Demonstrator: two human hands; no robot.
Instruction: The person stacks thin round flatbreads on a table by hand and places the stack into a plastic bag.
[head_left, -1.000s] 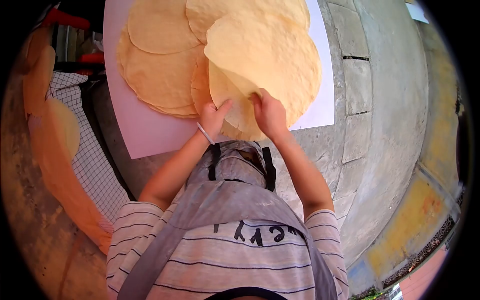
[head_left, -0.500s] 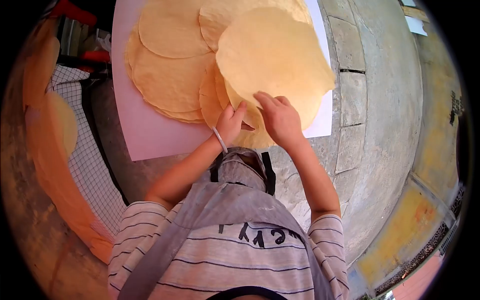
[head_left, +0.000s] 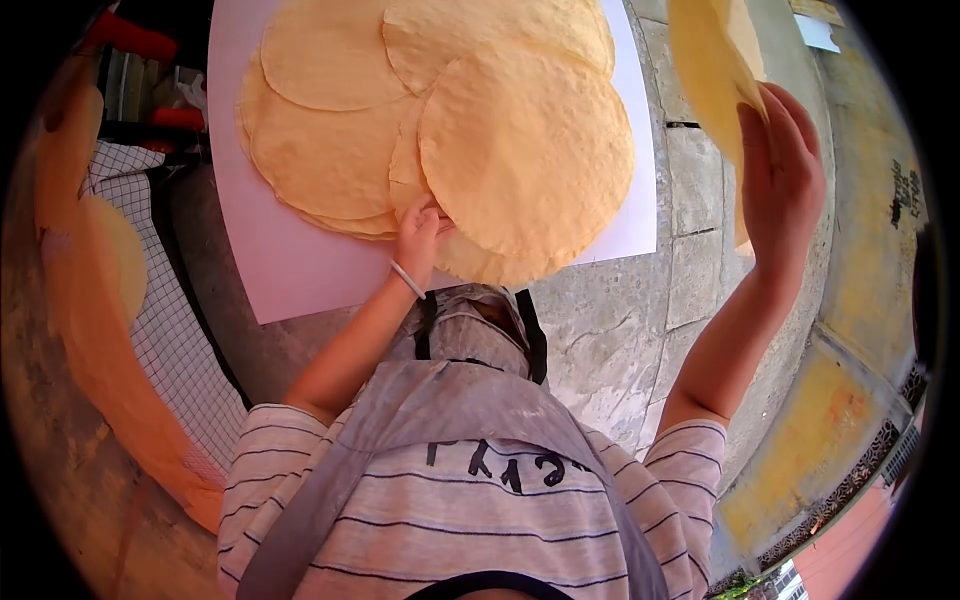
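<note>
Several thin, round, pale-yellow flatbreads [head_left: 330, 155] lie overlapping in piles on a white board. The topmost one [head_left: 525, 160] at the right has a bumpy surface and a slightly wavy edge. My left hand [head_left: 420, 240], with a pale band at the wrist, is at the lower left edge of this pile; its fingers are closed on a flatbread's edge, partly hidden. Off the board's right side, my right hand [head_left: 785, 170] pinches a single flatbread [head_left: 705, 70] between thumb and fingers. That flatbread hangs almost edge-on and runs out of view at the top.
The white board [head_left: 270, 285] is in front of me. At my left are a white checked mesh surface [head_left: 190, 320] and more flatbread rounds [head_left: 115, 255] beside an orange cloth-like strip. Concrete paving [head_left: 695, 190] lies to the right. Red objects [head_left: 140, 35] are at the upper left.
My right hand has lifted a flatbread off the right-hand pile and carried it right, past the board's edge. Another flatbread now shows on top. My left hand has shifted slightly left.
</note>
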